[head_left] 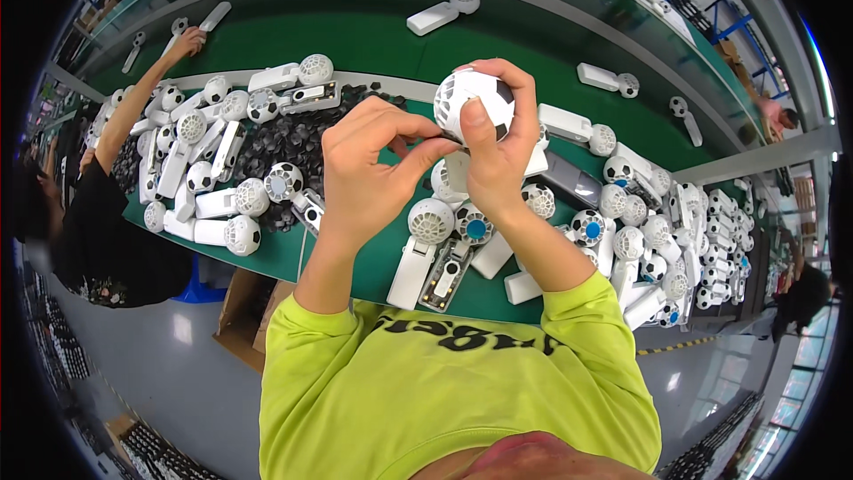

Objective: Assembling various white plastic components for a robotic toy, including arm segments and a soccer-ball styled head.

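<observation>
A white handheld fan with a round, football-patterned head [455, 100] is held up over the bench, in front of my chest. My right hand [499, 156] wraps around the head, thumb in front and fingers behind. Thumb and forefinger of my left hand [360, 156] are pinched together at the lower left edge of the head; whatever lies between them is too small to make out. Below my hands lie more such fans, among them a white one [433, 222] with a grille and an opened one [446, 276] whose handle shows its inner parts.
A heap of small black pieces [293, 147] lies left of my hands. Many fans crowd the green bench on both sides. Beyond it, a green conveyor belt [355, 27] carries a few fans, including one at the back [434, 18]. A co-worker's arm [133, 120] reaches to the belt at left.
</observation>
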Available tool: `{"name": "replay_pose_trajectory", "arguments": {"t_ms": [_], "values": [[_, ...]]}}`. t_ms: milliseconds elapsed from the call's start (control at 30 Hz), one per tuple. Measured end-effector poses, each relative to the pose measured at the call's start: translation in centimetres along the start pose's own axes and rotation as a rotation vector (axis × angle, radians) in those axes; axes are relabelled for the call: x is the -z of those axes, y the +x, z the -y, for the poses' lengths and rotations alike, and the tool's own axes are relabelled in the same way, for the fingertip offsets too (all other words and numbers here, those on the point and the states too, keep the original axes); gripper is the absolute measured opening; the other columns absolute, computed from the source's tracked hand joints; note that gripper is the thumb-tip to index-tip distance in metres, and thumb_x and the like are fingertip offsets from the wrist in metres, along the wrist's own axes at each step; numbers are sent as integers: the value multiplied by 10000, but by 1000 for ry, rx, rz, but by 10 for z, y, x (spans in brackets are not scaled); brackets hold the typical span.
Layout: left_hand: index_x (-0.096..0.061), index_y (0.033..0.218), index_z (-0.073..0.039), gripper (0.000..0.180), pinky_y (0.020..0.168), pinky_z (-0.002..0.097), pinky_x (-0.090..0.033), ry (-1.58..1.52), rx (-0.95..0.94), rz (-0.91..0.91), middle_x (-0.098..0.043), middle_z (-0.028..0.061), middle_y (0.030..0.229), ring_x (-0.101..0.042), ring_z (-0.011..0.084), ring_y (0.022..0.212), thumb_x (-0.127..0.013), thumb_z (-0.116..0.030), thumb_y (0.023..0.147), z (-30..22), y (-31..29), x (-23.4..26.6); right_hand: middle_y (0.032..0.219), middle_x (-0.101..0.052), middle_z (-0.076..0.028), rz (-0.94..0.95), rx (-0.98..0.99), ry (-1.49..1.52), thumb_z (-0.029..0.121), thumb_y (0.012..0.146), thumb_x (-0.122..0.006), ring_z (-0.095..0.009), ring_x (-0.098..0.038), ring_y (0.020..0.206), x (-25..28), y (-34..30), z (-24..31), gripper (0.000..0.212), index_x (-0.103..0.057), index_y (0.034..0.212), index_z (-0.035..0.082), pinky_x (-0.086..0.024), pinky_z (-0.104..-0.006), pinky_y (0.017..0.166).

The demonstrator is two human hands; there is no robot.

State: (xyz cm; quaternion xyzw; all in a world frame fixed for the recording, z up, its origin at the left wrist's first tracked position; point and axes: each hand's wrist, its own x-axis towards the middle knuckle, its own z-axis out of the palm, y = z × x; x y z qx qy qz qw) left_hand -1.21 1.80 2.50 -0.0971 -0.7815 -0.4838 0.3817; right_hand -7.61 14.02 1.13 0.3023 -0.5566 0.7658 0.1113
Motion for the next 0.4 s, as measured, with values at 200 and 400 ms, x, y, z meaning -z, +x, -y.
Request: {"name": "replay_pose_trajectory", "arguments": {"t_ms": [200,400], "values": [[-682,725,-38,172,534,297,-467,197,-200,-10,-640,52,670,-580,200,631,-812,-4,618,0,2,8,955,-574,-53,33,-57,-23,326,901,-688,-105,-544,868,-7,-3,-1,435,-505,1182,50,-458,-245,737],[-692,805,-58,209,571,317,-479,303,-189,-3,-671,45,740,-605,210,669,-811,-56,632,3,5,15,994,-577,-66,58,-105,27,385,886,-709,-125,-554,885,-7,-5,3,544,-461,1244,59,-466,-266,757]]}}
